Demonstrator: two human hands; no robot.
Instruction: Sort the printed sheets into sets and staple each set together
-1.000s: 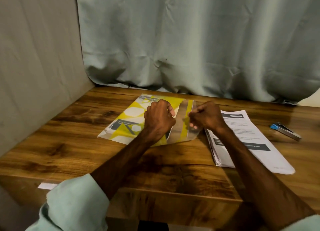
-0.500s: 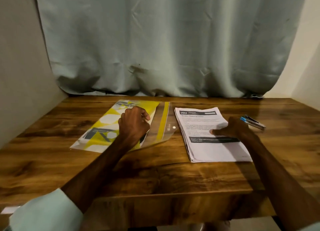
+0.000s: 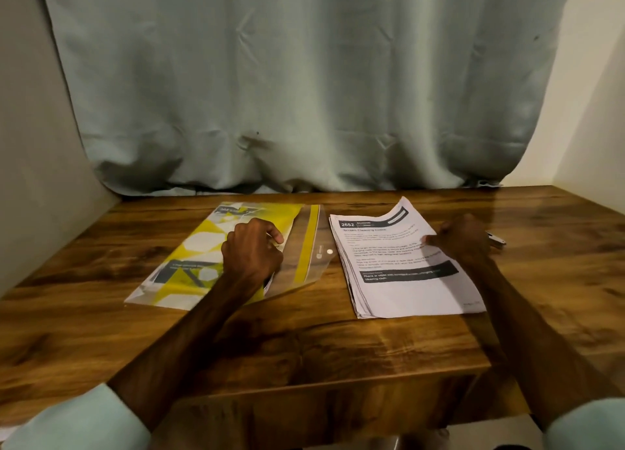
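- Table (image 3: 304, 341): dark wood-grain top, glossy; back edge runs under a pale green curtain (image 3: 304, 94) that hangs down onto it.
- Walls: L wall (image 3: 33, 145) meets the table's L side; R wall (image 3: 592, 111) stands at the far R corner.
- Folder (image 3: 206, 246): clear plastic w/ yellow-and-white print, flat at centre-L, flap open toward the stack.
- Stack (image 3: 406, 287): printed sheets, centre-R, just beside the folder's flap, not touching; near edges fanned.
- Top sheet (image 3: 382, 226): far R corner lifted off the stack.
- L hand (image 3: 253, 250): on the folder, knuckles up, fingers curled; whether it pinches the plastic can't be told.
- R hand (image 3: 466, 240): at the stack's R edge, thumb over and fingers under, pinching the top sheet.
- Stapler (image 3: 496, 240): flat just R of the R hand, mostly hidden behind it.
- Edges: bare wood shows btw. papers and front edge, also R of the stapler; front R corner lies near the R forearm.
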